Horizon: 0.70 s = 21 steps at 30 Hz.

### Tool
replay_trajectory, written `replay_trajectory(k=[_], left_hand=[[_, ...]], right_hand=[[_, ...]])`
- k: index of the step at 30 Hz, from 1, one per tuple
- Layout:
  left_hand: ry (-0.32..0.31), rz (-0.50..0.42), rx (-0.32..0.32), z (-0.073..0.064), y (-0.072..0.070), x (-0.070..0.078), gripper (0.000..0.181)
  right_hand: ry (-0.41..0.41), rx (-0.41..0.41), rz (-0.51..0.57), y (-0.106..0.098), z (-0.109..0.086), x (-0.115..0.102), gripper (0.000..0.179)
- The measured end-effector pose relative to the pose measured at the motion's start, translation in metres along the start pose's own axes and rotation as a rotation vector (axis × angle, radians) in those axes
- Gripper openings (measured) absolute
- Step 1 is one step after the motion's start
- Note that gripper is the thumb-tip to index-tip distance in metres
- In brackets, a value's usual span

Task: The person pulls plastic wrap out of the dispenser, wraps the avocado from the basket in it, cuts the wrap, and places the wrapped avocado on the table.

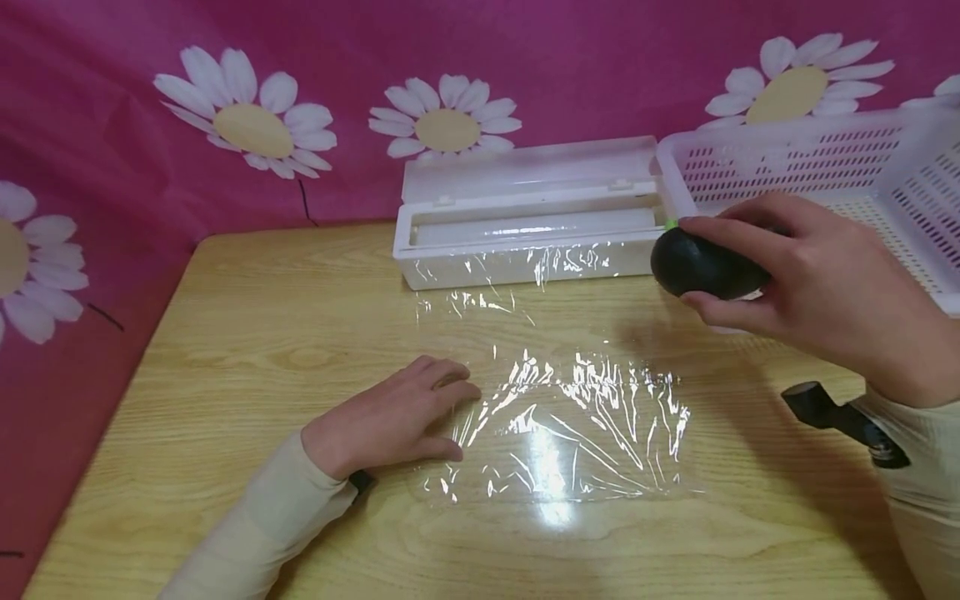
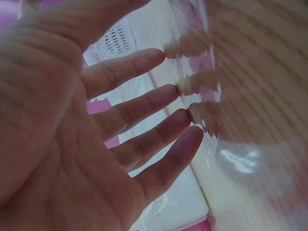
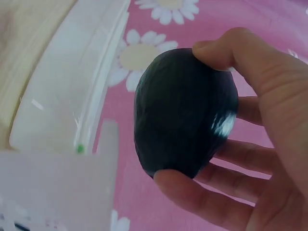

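My right hand (image 1: 832, 275) grips a dark avocado (image 1: 701, 265) above the table, to the right of the cling film dispenser. In the right wrist view, thumb and fingers curl round the avocado (image 3: 185, 113) from opposite ends. A crinkled, see-through sheet of cling film (image 1: 592, 425) runs from the front of the white dispenser box (image 1: 517, 267) down over the table. At the sheet's left edge my left hand (image 1: 390, 417) lies palm down. Its fingers reach out loosely, and in the left wrist view the fingertips (image 2: 180, 118) are right at the film.
The dispenser's lid (image 1: 532, 171) stands up, with a white roll (image 1: 532, 227) inside the box. At the back right, a white slotted basket (image 1: 675, 175) stands close to the box. Behind the wooden table (image 1: 262, 333) hangs a pink cloth (image 1: 570, 67) with daisies.
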<state>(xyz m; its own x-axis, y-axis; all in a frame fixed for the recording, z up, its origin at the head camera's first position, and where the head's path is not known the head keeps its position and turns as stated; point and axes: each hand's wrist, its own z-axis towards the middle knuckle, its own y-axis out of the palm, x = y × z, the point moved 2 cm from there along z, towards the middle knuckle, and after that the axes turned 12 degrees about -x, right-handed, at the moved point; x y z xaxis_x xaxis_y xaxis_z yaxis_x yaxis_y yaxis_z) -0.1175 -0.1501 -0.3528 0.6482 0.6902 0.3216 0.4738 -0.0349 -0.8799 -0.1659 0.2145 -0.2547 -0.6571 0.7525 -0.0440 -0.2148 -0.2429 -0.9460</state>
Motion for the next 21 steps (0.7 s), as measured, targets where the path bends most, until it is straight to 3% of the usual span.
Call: replay_trajectory(k=[6, 16, 21], left_hand=[[0.007, 0.000, 0.002, -0.001, 0.000, -0.001, 0.065], [0.015, 0.004, 0.019, -0.001, 0.000, -0.001, 0.063], [0.014, 0.004, 0.011, -0.001, 0.000, -0.001, 0.063]], right_hand=[[-0.096, 0.035, 0.015, 0.007, 0.005, -0.017, 0.075], [-0.242, 0.004, 0.093, 0.029, 0.013, -0.043, 0.065], [-0.278, -0.029, 0.131, 0.043, 0.015, -0.053, 0.062]])
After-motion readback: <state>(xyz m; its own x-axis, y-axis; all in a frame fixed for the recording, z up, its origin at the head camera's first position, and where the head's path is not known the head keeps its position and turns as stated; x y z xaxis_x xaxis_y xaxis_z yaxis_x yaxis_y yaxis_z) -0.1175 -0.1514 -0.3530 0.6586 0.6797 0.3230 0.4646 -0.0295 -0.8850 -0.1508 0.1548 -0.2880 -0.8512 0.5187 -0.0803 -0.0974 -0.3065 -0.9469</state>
